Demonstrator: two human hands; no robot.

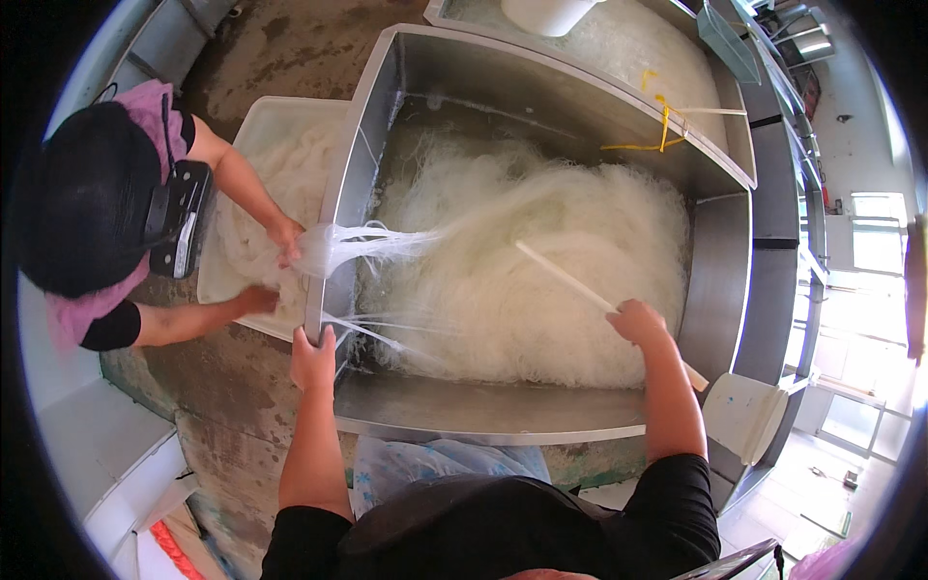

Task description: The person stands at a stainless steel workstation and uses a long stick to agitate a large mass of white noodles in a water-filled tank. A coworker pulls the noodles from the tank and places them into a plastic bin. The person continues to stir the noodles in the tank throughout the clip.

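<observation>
A large metal tank (pixel 507 428) in front of me holds water and a mass of thin whitish strands (pixel 536 312), which look like noodles. My right hand (pixel 638 322) is closed round a pale stick (pixel 562 275), whose far end lies in the strands. My left hand (pixel 314 359) grips the tank's left rim near the front corner. Just beyond it, a few strands (pixel 362 330) hang over that rim. Farther along, a thicker bundle (pixel 377 243) stretches from the water over the rim to a co-worker's hand (pixel 285 239).
The co-worker (pixel 87 203) leans over a white tub (pixel 272 109) of strands at the left. Behind stands another water-filled tank (pixel 580 61) with a white bucket (pixel 551 14). Yellow ties (pixel 663 127) hang on the tank's back rim. A white bucket (pixel 743 417) is at the right.
</observation>
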